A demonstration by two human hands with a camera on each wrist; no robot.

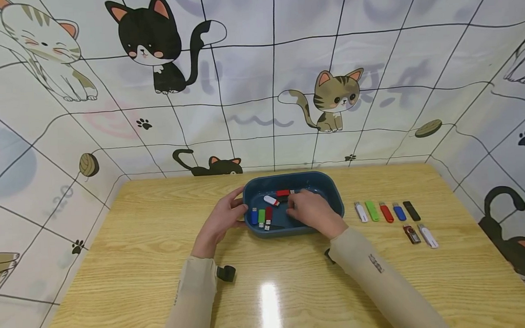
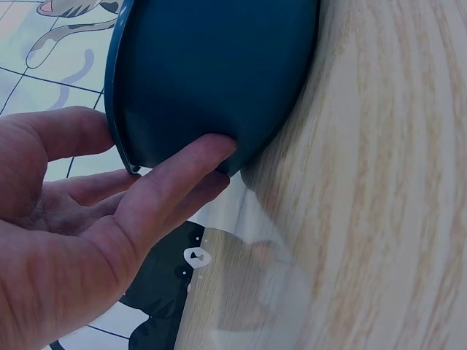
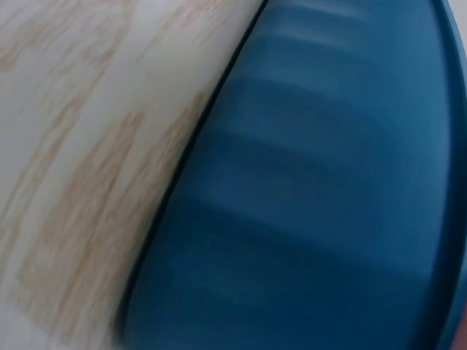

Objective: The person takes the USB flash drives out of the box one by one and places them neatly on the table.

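A dark blue plastic tray (image 1: 272, 234) stands on the table and holds several USB flash drives. My left hand (image 1: 222, 214) touches the tray's left end, its fingers fairly straight against the outer wall and rim in the left wrist view. Inside the tray, a blue drive (image 1: 254, 216), a green drive (image 1: 262, 216) and a red drive (image 1: 269, 214) lie near the left end. A white drive (image 1: 270, 200) lies beside another red drive (image 1: 283, 193). My right hand (image 1: 313, 211) reaches over the near rim into the tray; what its fingertips touch is hidden.
Right of the tray, several drives lie in two rows on the wooden table (image 1: 139, 267), among them a green one (image 1: 372, 210), a red one (image 1: 386, 212) and a black one (image 1: 411, 211). A cat-patterned cloth (image 1: 250, 86) hangs behind the table.
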